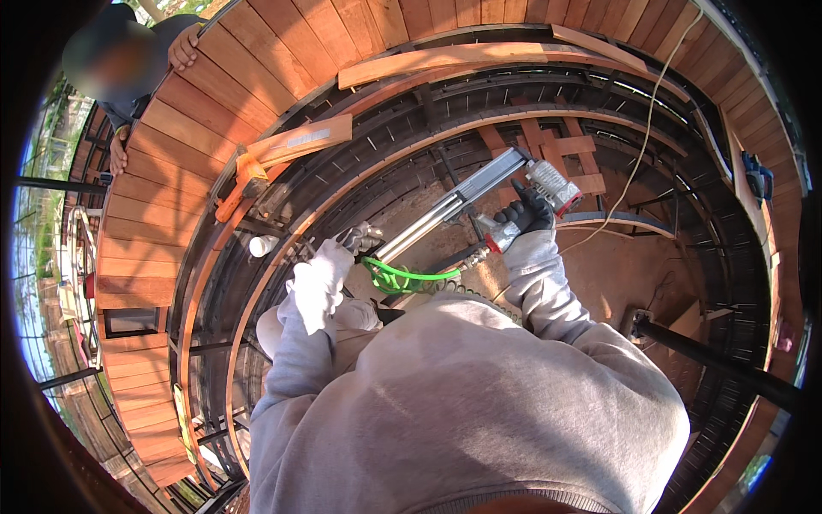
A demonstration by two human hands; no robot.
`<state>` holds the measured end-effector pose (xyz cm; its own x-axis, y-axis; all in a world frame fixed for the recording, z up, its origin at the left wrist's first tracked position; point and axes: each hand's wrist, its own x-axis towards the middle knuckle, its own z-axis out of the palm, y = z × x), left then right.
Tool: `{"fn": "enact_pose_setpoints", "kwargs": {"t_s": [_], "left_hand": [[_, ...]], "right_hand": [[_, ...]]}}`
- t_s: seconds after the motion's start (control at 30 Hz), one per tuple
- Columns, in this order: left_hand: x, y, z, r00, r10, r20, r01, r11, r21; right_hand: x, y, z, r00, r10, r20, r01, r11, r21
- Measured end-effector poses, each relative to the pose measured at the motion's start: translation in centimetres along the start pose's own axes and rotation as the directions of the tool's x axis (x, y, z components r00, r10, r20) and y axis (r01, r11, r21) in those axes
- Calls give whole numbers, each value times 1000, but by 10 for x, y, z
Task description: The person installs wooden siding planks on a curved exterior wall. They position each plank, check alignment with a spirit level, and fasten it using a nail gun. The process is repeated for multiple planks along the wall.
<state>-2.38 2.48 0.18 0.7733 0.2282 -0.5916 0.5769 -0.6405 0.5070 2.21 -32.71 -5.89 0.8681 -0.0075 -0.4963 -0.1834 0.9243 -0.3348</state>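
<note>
One right hand [535,212], in a dark glove, is wrapped around the grip of a nail gun [550,182], whose long axis, marked by the silver magazine [449,206], is slanted from upper right to lower left. The magazine's lower end is found just beside the gloved left hand [364,235], the nearer one to that end; whether anything is gripped by it cannot be told. Below, a green air hose [409,276] is looped near the grey sweatshirt [488,385], where it could be snagged. Farther left, a white cup [263,246] is seen; above it, an orange tool [251,176] is set at the end of a wooden board [339,128]. Beyond, the planked rim [193,128] is touched by a co-worker's hand [183,48], and on the right a pale cord [638,154] is strung across
</note>
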Motion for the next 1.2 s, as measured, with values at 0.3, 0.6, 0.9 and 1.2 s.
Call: {"fn": "enact_pose_setpoints", "kwargs": {"t_s": [0.3,0.6,0.9,1.2], "left_hand": [[24,-86,85,838,507,-200,-510,859,42],[-4,-56,91,681,596,-425,-686,723,-84],[-12,-52,80,688,599,-410,-699,700,-148],[-38,-32,47,713,574,-402,-564,811,157]], "right_hand": [[-24,-8,24,999,20,28,-18,997,-73],[-1,-10,-27,999,26,45,-22,996,-92],[25,-30,-54,984,152,96,-136,979,-151],[45,-34,-77,960,183,214,-155,978,-141]]}}
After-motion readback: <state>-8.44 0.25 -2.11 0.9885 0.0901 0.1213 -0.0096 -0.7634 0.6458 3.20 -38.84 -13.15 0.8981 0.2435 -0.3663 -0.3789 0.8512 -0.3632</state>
